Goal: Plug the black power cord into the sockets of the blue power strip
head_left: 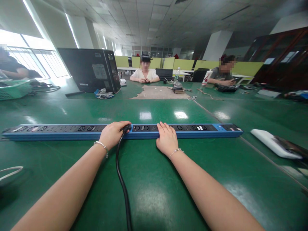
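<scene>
A long blue power strip (192,134) with black sockets lies crosswise on the green table. My left hand (113,134) is closed around a black plug (126,129) at a socket left of the strip's middle; how deep the plug sits I cannot tell. From it a thick black cord (120,170) runs down toward the near edge of the view. My right hand (167,136) rests on the strip to the right of the plug, its fingers stretched flat over the sockets, gripping nothing.
At the right lies a white object (271,141) beside a dark one. A black computer case (93,70) stands at the back left, gloves (104,94) in front. Farther off are a green basket (14,89), a bottle (177,75) and several people seated around the table.
</scene>
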Demonstrator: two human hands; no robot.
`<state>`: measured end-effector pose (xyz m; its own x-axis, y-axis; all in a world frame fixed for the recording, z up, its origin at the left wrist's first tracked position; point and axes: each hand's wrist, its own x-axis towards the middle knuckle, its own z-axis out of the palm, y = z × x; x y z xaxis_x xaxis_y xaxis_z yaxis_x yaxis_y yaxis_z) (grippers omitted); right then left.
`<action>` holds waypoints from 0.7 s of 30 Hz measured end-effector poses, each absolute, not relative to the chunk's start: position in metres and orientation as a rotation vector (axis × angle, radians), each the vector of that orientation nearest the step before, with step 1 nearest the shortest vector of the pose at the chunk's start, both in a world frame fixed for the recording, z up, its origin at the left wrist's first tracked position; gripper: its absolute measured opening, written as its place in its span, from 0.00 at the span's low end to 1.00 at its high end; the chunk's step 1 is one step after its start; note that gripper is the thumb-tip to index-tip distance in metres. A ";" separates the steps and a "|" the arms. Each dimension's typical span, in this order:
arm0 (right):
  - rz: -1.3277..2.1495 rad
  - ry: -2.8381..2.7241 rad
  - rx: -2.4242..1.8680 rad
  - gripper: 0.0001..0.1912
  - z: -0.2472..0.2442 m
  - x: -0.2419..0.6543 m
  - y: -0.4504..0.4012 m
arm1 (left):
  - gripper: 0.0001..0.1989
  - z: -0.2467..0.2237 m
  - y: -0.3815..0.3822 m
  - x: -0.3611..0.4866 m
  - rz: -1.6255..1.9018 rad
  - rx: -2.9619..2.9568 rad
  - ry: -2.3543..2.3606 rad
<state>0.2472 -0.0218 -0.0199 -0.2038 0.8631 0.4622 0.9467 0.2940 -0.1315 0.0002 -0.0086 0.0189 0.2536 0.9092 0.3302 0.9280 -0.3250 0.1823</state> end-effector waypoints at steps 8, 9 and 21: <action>-0.237 -2.114 -1.630 0.31 -0.020 0.246 -0.022 | 0.20 0.014 -0.013 0.002 -0.571 -2.336 -1.748; -0.237 -2.114 -1.630 0.31 -0.020 0.246 -0.022 | 0.20 0.014 -0.014 0.003 -0.564 -2.328 -1.759; -0.275 -2.120 -1.611 0.31 -0.021 0.248 -0.022 | 0.19 -0.006 -0.012 0.008 -0.866 -2.311 -1.722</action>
<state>0.2485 -0.0218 -0.0206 -0.2080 0.8567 0.4720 0.9488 0.2940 -0.1153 0.0076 -0.0121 -0.0057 0.1831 0.8374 0.5151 0.9130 -0.3391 0.2268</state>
